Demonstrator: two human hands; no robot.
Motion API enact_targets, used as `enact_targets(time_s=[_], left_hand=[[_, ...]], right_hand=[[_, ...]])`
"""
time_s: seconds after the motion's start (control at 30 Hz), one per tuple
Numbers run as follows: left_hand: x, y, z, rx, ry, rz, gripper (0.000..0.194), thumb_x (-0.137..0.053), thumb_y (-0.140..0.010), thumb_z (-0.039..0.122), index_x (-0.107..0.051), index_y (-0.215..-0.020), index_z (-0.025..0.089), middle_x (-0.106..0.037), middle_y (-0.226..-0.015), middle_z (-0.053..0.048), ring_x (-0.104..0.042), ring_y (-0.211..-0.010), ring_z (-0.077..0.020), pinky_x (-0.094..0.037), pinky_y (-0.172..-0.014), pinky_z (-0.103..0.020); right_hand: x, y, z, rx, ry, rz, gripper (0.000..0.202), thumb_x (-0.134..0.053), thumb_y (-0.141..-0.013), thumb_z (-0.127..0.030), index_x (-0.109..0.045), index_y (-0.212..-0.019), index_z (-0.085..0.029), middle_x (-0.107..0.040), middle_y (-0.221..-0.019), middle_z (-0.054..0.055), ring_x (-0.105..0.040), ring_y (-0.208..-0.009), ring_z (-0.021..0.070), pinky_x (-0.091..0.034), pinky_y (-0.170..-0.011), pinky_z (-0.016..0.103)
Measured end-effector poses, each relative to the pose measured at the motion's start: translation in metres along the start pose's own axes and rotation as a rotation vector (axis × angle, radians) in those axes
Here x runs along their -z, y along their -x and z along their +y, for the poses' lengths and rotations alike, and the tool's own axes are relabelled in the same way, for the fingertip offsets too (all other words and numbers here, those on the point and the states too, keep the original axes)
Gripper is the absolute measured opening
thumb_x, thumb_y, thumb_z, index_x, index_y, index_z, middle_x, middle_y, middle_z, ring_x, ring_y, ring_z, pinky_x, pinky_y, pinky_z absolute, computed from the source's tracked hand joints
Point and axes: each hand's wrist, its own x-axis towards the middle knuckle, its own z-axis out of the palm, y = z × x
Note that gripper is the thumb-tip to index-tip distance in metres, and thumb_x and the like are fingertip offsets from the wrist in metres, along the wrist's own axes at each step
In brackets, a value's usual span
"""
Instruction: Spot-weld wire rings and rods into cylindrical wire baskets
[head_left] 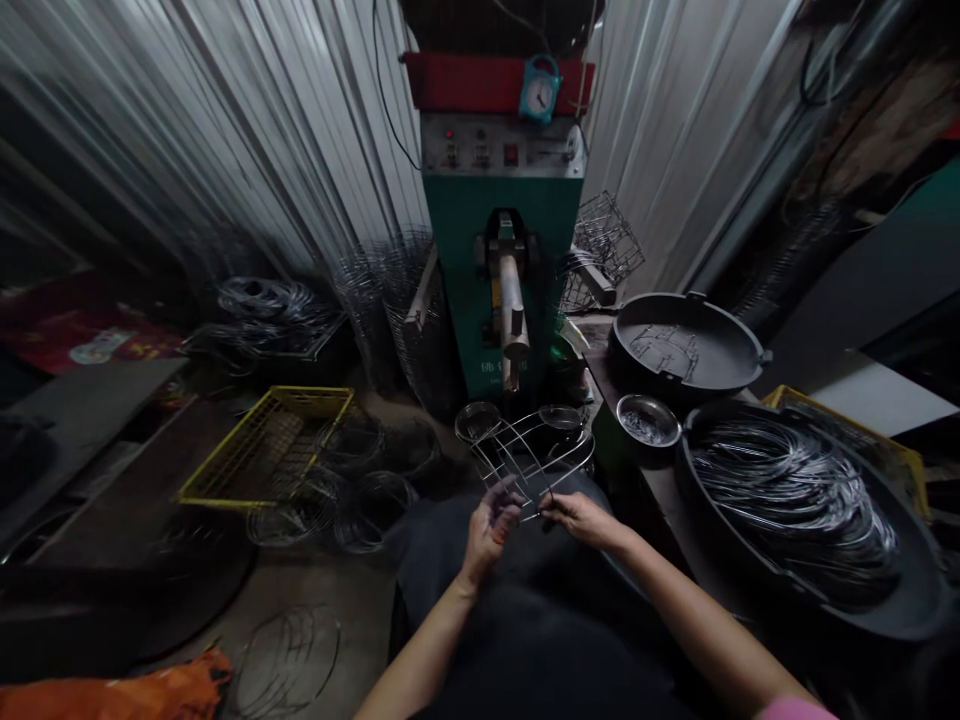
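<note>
Right hand (581, 518): thumb and fingers pinched on the near end of a wire frame (534, 463). Left hand (491, 520): fingers part-curled against the frame's left side; we cannot tell whether they grip or only steady it. The frame sits over the lap, just short of the green machine (456, 260), below its projecting arm (511, 295). We see no clear contact between the two.

Progress, as we judge it: long rods and cross-wires already form one shape, so several joints look made. Two round wire pieces show at the far corners; fixed on or merely behind, we cannot say. Which joints remain, the dim light hides from us. Plenty of loose stock lies unused.

Containers, right: a metal bowl (621, 410) holds small bright metal bits. Beyond it, an upper black pan (727, 350) carries a few thin bent wires. Nearer us, a lower black pan (911, 580) is heaped with shiny wire loops (795, 490).

Left: a yellow crate (225, 503) with mesh sides, its inside too dark for us to read. Round wire pieces (375, 510) lie beside it on the floor. Farther back, a dark tray bears tangled wire bundles (266, 300).
</note>
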Motion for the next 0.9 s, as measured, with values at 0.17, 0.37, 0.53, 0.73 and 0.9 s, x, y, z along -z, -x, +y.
enact_targets(time_s=[0.17,0.37,0.53,0.73,0.9], left_hand=[[-0.007,-0.015,0.016,-0.058,-0.228,0.095,0.041,-0.075,-0.052,0.022,-0.064,-0.091,0.021,-0.061,-0.066,-0.002,-0.055,-0.070,-0.0184,-0.041,-0.067,-0.025],[-0.012,-0.039,0.023,-0.086,-0.118,0.041,0.028,-0.069,-0.063,0.031,-0.058,-0.086,0.018,-0.058,-0.073,-0.001,-0.053,-0.062,-0.0113,-0.040,-0.056,-0.021],[-0.004,-0.048,0.014,-0.039,-0.039,0.095,0.028,-0.067,-0.064,0.034,-0.056,-0.086,0.020,-0.049,-0.060,0.005,-0.037,-0.042,-0.0042,-0.029,-0.040,-0.017],[-0.004,-0.055,0.013,-0.080,-0.004,0.105,0.025,-0.069,-0.063,0.031,-0.058,-0.082,0.019,-0.050,-0.062,0.005,-0.038,-0.045,-0.0039,-0.030,-0.041,-0.017],[-0.006,-0.065,0.022,-0.070,0.043,0.128,0.026,-0.070,-0.061,0.032,-0.059,-0.081,0.019,-0.052,-0.064,0.004,-0.044,-0.050,-0.0060,-0.034,-0.043,-0.017]], right_hand=[[0.005,-0.017,-0.019,0.006,-0.038,-0.034,0.026,-0.042,-0.084,-0.040,-0.056,-0.089,-0.019,-0.064,-0.072,0.000,-0.060,-0.067,0.0133,-0.044,-0.064,0.024],[0.010,-0.026,-0.038,-0.023,0.099,-0.025,0.024,-0.043,-0.084,-0.037,-0.058,-0.094,-0.020,-0.064,-0.069,0.001,-0.061,-0.064,0.0144,-0.043,-0.061,0.023],[0.044,-0.022,-0.055,-0.122,0.475,0.318,0.026,-0.052,-0.076,-0.045,-0.062,-0.079,-0.021,-0.064,-0.071,0.005,-0.060,-0.067,0.0190,-0.042,-0.061,0.027],[0.068,-0.062,-0.053,0.220,0.495,0.361,0.027,-0.059,-0.074,-0.034,-0.059,-0.098,-0.021,-0.061,-0.099,0.007,-0.053,-0.097,0.0210,-0.040,-0.083,0.035],[0.073,-0.088,-0.032,0.169,0.316,0.247,0.013,-0.056,-0.076,-0.028,-0.063,-0.081,-0.018,-0.064,-0.080,0.004,-0.059,-0.076,0.0155,-0.043,-0.070,0.027]])
